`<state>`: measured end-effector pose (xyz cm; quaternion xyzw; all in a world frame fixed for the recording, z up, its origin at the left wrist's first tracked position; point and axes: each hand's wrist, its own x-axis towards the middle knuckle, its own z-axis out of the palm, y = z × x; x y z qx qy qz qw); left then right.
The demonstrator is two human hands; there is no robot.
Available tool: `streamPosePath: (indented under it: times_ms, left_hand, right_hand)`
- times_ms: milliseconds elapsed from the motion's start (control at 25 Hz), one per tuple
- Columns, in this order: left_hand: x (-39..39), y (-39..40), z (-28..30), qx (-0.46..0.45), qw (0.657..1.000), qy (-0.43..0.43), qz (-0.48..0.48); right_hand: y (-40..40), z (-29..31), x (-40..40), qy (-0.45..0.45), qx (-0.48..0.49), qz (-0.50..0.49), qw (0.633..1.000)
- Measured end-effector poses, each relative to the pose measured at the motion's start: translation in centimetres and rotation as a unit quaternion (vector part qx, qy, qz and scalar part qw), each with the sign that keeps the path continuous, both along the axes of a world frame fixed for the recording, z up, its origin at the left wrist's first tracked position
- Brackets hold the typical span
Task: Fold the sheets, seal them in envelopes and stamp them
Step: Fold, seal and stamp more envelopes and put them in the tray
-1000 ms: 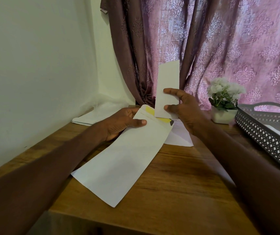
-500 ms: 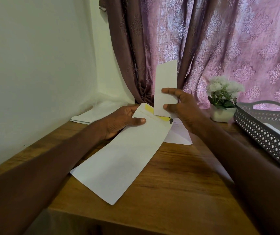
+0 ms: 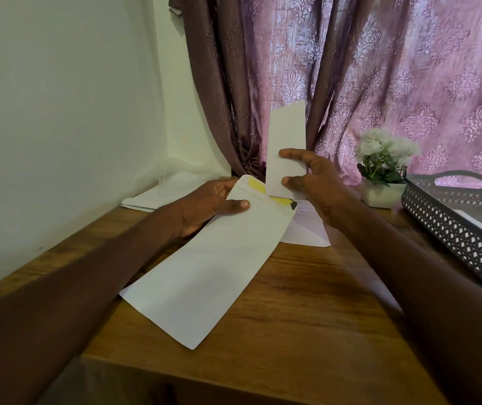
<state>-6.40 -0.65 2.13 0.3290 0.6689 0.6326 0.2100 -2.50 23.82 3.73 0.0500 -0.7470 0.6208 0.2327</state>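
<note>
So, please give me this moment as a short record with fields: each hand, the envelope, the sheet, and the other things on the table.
left hand: holds the long white paper envelope near its open end
right hand: pinches the folded white paper sheet
sheet: upright, lower edge at the envelope mouth
envelope flap: open, yellow adhesive strip showing
table: brown wooden table
right side: dark perforated plastic tray, white flowers in a small white pot
far left: white papers, lying flat
</note>
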Motion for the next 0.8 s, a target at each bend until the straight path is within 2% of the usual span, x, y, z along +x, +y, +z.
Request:
streamPosePath:
  times_ms: [440, 600, 800]
  left_hand:
    - [-0.4, 0.1, -0.2, -0.024, 0.999, 0.021, 0.011]
    - [-0.1, 0.3, -0.2, -0.004, 1.0, 0.003, -0.014]
    - [-0.1, 0.3, -0.2, -0.03, 0.999, 0.024, -0.013]
  right_hand:
    - [-0.8, -0.1, 0.0, -0.011, -0.045, 0.031, 0.998]
    - [-1.4, -0.2, 0.2, -0.014, -0.028, 0.032, 0.999]
    - [-1.8, -0.2, -0.1, -0.021, -0.021, 0.033, 0.999]
